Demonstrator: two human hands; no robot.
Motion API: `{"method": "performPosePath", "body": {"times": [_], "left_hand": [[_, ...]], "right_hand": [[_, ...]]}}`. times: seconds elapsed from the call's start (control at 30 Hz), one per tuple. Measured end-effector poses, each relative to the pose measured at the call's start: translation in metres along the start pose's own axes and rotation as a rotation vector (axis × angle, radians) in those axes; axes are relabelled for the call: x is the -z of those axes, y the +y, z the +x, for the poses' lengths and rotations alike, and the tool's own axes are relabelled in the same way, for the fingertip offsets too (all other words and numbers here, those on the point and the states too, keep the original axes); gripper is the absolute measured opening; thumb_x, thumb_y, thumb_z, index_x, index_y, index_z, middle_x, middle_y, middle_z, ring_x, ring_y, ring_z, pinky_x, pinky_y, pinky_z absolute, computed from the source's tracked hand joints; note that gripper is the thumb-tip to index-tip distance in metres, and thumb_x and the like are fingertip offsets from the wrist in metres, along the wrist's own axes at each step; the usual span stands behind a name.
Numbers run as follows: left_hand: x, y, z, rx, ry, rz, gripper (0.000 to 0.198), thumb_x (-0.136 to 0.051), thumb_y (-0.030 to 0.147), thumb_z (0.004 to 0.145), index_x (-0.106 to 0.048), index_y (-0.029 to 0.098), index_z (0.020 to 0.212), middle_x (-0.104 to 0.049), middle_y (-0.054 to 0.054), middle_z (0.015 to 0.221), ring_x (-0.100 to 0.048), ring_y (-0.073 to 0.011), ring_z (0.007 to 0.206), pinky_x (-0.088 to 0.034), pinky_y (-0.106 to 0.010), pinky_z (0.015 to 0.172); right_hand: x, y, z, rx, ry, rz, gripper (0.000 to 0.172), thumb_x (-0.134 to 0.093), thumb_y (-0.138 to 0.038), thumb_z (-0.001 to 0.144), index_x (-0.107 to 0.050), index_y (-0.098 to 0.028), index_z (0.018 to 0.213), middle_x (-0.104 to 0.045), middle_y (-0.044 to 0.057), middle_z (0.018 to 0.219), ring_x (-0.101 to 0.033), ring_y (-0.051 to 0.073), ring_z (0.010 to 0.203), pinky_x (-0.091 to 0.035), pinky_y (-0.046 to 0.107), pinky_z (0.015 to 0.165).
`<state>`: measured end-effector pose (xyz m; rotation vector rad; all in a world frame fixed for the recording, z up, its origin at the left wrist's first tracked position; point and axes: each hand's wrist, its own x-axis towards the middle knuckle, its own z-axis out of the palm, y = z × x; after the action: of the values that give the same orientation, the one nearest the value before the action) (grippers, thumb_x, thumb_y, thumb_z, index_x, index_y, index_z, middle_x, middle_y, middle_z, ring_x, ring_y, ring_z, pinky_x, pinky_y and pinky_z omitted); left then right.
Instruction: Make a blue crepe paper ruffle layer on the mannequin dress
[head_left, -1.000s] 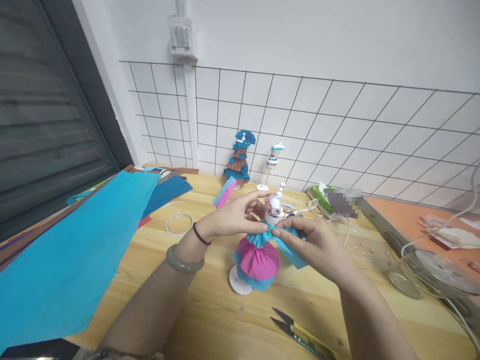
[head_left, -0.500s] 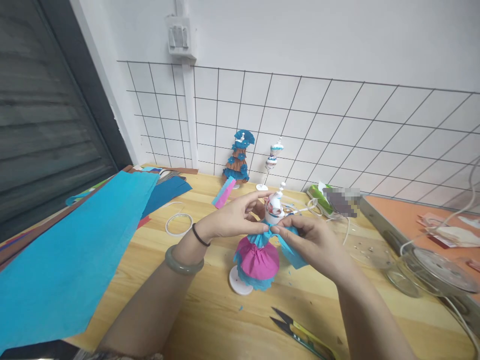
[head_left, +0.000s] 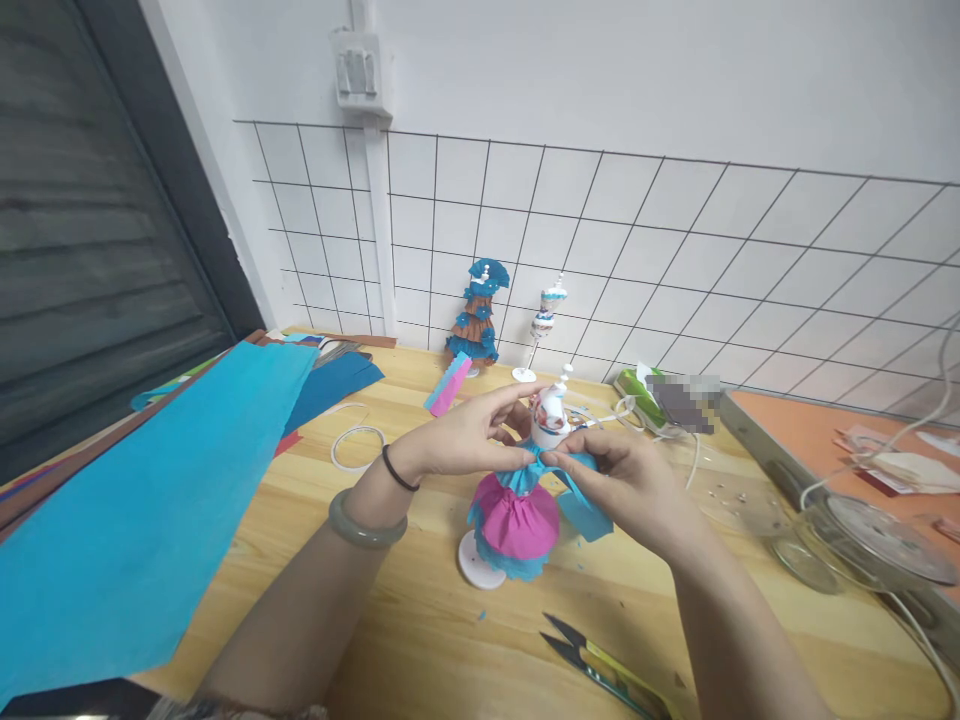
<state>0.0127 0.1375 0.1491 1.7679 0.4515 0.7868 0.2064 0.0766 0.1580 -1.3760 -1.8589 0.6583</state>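
Note:
A small dress form [head_left: 551, 415] stands tilted on its round white base [head_left: 480, 562]. Around its lower part is a gathered skirt [head_left: 519, 520] in pink and blue paper. My left hand [head_left: 476, 430] reaches round the form from the left, its thumb pressing blue crepe paper at the waist. Pinched in my right hand [head_left: 626, 480] at the same spot is a blue crepe paper strip [head_left: 589, 512], whose loose end hangs to the right. The left fingertips are partly hidden behind the form.
Thread snips [head_left: 596, 665] lie at the front. Large blue paper sheets [head_left: 157, 500] cover the left side. Behind stand a blue and brown dressed form [head_left: 476, 315] and a bare form [head_left: 547, 315]. A tape ring [head_left: 358, 449] and a plastic spool [head_left: 874, 540] flank the hands.
Both hands stay at the waist of the form with barely any movement. The loose end of the blue strip has shifted slightly.

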Motion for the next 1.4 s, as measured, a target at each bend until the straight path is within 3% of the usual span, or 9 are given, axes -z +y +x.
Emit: {"method": "performPosePath", "body": {"times": [0.23,0.4,0.53,0.6,0.67,0.83,0.97,1.13,1.4], "left_hand": [[0.000,-0.005,0.003,-0.005,0.015,-0.027,0.068,-0.073,0.028,0.075,-0.042,0.023,0.136,-0.060,-0.008,0.104,-0.057,-0.0192,0.098,-0.050,-0.033,0.077],[-0.002,-0.006,0.004,0.014,0.068,-0.033,0.067,-0.075,0.028,0.073,-0.046,0.022,0.133,-0.061,-0.006,0.097,-0.059,-0.0169,0.091,-0.049,-0.031,0.076],[-0.002,-0.007,0.005,0.001,0.109,-0.043,0.065,-0.073,0.027,0.075,-0.045,0.021,0.134,-0.061,-0.004,0.092,-0.058,-0.0135,0.083,-0.048,-0.029,0.074],[-0.002,-0.006,0.006,-0.004,0.160,-0.044,0.062,-0.072,0.026,0.075,-0.047,0.019,0.131,-0.060,-0.003,0.091,-0.057,-0.0127,0.082,-0.048,-0.028,0.075],[-0.002,-0.005,0.007,0.001,0.210,-0.041,0.060,-0.072,0.025,0.074,-0.049,0.016,0.128,-0.060,-0.004,0.091,-0.058,-0.0126,0.082,-0.048,-0.028,0.077],[-0.005,-0.002,0.007,0.013,0.280,-0.002,0.062,-0.074,0.025,0.071,-0.049,0.015,0.127,-0.059,-0.001,0.080,-0.057,-0.0116,0.076,-0.047,-0.026,0.072],[-0.005,-0.002,0.007,0.019,0.314,0.021,0.055,-0.073,0.026,0.071,-0.053,0.016,0.121,-0.056,0.002,0.074,-0.054,-0.0097,0.069,-0.045,-0.024,0.066],[-0.001,0.001,0.007,0.041,0.355,-0.036,0.053,-0.071,0.030,0.072,-0.053,0.015,0.119,-0.051,0.004,0.070,-0.047,-0.0078,0.063,-0.039,-0.021,0.058],[-0.001,0.007,0.006,0.049,0.367,-0.050,0.046,-0.071,0.031,0.072,-0.058,0.013,0.112,-0.043,0.006,0.067,-0.042,-0.0067,0.059,-0.033,-0.021,0.055]], "right_hand": [[0.001,-0.002,0.000,0.014,-0.008,-0.031,0.029,-0.058,-0.042,0.081,-0.066,-0.018,0.067,-0.064,0.001,0.064,-0.053,0.014,0.056,-0.041,0.023,0.049],[0.001,0.005,0.002,-0.023,0.077,-0.162,0.032,-0.063,-0.046,0.078,-0.058,-0.019,0.062,-0.054,-0.002,0.055,-0.046,0.012,0.051,-0.036,0.024,0.046],[0.004,0.003,0.001,0.129,0.106,-0.112,0.019,-0.060,-0.039,0.084,-0.063,-0.021,0.085,-0.066,0.004,0.086,-0.060,0.018,0.079,-0.048,0.030,0.071],[0.007,0.000,-0.001,0.243,0.157,-0.082,0.015,-0.056,-0.035,0.088,-0.062,-0.022,0.093,-0.065,0.005,0.101,-0.059,0.020,0.096,-0.047,0.034,0.085],[0.009,-0.003,-0.004,0.342,0.175,-0.115,0.012,-0.055,-0.031,0.090,-0.061,-0.024,0.097,-0.064,0.006,0.103,-0.058,0.021,0.100,-0.046,0.035,0.089],[0.004,-0.007,-0.007,0.554,0.130,-0.301,0.018,-0.054,-0.016,0.089,-0.057,-0.023,0.105,-0.061,0.007,0.100,-0.057,0.020,0.096,-0.047,0.036,0.082],[-0.002,-0.004,-0.004,0.748,0.195,-0.408,0.018,-0.050,-0.004,0.087,-0.059,-0.019,0.092,-0.059,0.007,0.084,-0.055,0.017,0.077,-0.045,0.031,0.065],[-0.006,-0.001,-0.003,0.926,0.313,-0.590,0.017,-0.056,0.000,0.083,-0.060,-0.014,0.092,-0.060,0.010,0.082,-0.052,0.018,0.072,-0.041,0.032,0.059],[-0.012,0.000,-0.004,1.009,0.349,-0.613,0.016,-0.056,-0.001,0.083,-0.061,-0.010,0.095,-0.063,0.016,0.090,-0.053,0.023,0.080,-0.044,0.037,0.063]]}}
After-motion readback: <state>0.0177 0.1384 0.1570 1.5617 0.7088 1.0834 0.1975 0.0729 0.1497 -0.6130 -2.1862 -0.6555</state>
